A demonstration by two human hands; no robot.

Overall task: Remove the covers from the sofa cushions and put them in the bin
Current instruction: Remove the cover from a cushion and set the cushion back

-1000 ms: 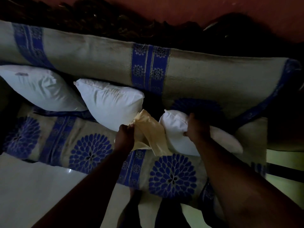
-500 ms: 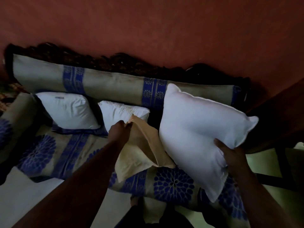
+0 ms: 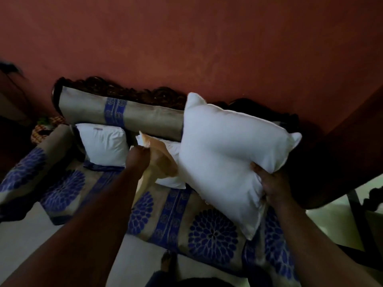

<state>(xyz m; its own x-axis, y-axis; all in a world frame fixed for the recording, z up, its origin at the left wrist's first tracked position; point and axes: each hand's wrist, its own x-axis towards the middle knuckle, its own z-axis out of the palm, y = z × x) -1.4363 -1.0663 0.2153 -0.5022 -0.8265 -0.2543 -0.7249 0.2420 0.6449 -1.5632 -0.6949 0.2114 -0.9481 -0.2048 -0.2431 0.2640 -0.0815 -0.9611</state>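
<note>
Head view: limp tan cover (image 3: 159, 162), bare white cushion (image 3: 228, 154)

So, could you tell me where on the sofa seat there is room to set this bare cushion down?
The seat's right half, below the held cushion, lies bare. The back left is crowded: two white cushions sit there.

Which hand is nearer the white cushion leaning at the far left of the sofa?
Left. The left hand grips the cover just right of that cushion. The right hand holds the bare cushion far off at the sofa's other end.
</note>
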